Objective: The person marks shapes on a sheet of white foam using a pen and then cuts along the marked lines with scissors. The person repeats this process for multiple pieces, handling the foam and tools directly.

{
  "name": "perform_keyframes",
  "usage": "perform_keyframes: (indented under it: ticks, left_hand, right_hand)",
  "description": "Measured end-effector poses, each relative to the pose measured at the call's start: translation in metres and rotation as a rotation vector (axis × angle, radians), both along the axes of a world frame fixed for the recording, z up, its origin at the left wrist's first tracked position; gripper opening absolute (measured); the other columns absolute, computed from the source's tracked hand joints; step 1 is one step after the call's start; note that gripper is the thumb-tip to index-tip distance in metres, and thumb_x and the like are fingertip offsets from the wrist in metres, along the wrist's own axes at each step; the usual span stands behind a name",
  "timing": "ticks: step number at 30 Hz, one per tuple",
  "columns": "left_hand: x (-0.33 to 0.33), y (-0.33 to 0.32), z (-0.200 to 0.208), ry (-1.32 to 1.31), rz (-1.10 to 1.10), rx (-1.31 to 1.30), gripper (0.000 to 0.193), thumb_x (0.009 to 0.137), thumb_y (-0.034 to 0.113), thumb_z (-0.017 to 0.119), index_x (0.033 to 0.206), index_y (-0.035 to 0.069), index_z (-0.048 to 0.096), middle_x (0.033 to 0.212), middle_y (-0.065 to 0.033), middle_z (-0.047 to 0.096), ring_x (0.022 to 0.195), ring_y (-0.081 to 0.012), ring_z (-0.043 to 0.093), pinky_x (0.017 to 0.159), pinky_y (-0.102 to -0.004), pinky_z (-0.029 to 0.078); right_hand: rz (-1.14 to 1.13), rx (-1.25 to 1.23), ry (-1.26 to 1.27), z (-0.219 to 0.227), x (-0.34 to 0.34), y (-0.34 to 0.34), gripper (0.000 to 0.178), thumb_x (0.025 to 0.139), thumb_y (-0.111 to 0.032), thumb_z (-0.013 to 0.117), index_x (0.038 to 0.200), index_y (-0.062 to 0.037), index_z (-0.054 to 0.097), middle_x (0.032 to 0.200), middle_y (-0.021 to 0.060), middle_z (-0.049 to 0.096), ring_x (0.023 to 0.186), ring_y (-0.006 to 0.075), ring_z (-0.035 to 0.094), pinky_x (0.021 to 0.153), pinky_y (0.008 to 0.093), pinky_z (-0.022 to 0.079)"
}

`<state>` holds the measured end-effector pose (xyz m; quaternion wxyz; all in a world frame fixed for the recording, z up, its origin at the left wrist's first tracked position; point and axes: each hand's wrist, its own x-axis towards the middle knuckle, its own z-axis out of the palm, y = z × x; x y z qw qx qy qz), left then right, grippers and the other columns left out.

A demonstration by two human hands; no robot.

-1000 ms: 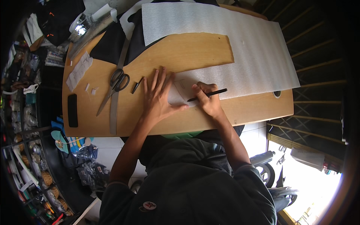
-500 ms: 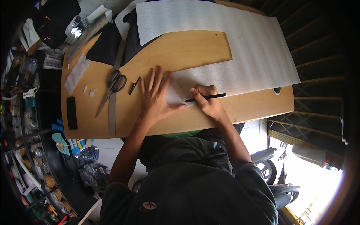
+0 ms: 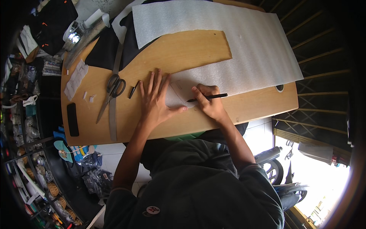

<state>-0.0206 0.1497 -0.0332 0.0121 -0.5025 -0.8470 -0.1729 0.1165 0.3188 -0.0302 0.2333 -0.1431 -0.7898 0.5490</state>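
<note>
A large white foam sheet (image 3: 259, 49) with a cut-out covers much of the wooden table (image 3: 183, 47). My left hand (image 3: 155, 101) lies flat with fingers spread, over the sheet's near left end and the bare wood. In my right hand (image 3: 209, 103) is a black marker pen (image 3: 218, 96), its tip against the foam near my left thumb. Thin drawn lines show on the foam between the hands. A black pen cap (image 3: 132, 91) lies left of my left hand. Farther left, black-handled scissors (image 3: 110, 95) rest across a long metal ruler (image 3: 113, 118).
Black fabric (image 3: 103, 51) lies at the back left beside a clear plastic roll (image 3: 85, 40). A black phone-like slab (image 3: 73, 119), a crumpled paper piece (image 3: 77, 80) and small white scraps are along the left side. Packed shelves (image 3: 36, 164) stand left; a slatted gate (image 3: 324, 76) stands right.
The whole view has shifted slightly. My right hand keeps its grip on the marker pen, its tip still at nearly the same spot; my left hand remains flat.
</note>
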Motion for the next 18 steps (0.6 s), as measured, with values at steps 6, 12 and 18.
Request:
perform_keyframes:
  ticks: [6,12,18]
  left_hand:
    - [0.0007,0.0005,0.0028,-0.001,0.003,-0.006,0.12,0.06,0.072,0.08,0.153,0.008,0.04,0.163,-0.0221,0.028,0.153,-0.0385,0.022,0.116,-0.0707,0.014]
    - [0.0005,0.0004,0.0012,-0.01,0.006,-0.005,0.119,0.06,0.072,0.08,0.153,0.008,0.04,0.163,-0.0218,0.028,0.153,-0.0384,0.022,0.116,-0.0704,0.014]
    - [0.0008,0.0002,0.0016,-0.007,0.009,-0.009,0.119,0.06,0.071,0.08,0.152,0.007,0.04,0.163,-0.022,0.028,0.153,-0.0384,0.022,0.117,-0.0696,0.013]
  right_hand:
    - [-0.06,-0.001,-0.052,0.0033,0.0,0.0012,0.037,0.101,-0.019,0.06,0.072,0.0028,0.058,0.06,0.0144,0.055,0.052,0.0216,0.05,0.054,0.0373,0.041]
    - [-0.034,0.055,-0.051,0.0026,-0.0049,0.0001,0.036,0.102,-0.02,0.061,0.074,0.0029,0.06,0.064,0.014,0.06,0.056,0.0228,0.056,0.058,0.0366,0.044]
    - [-0.021,0.083,-0.047,0.0022,-0.0063,0.0006,0.035,0.101,-0.02,0.061,0.075,0.0032,0.06,0.066,0.0149,0.061,0.057,0.0236,0.057,0.058,0.0366,0.044]
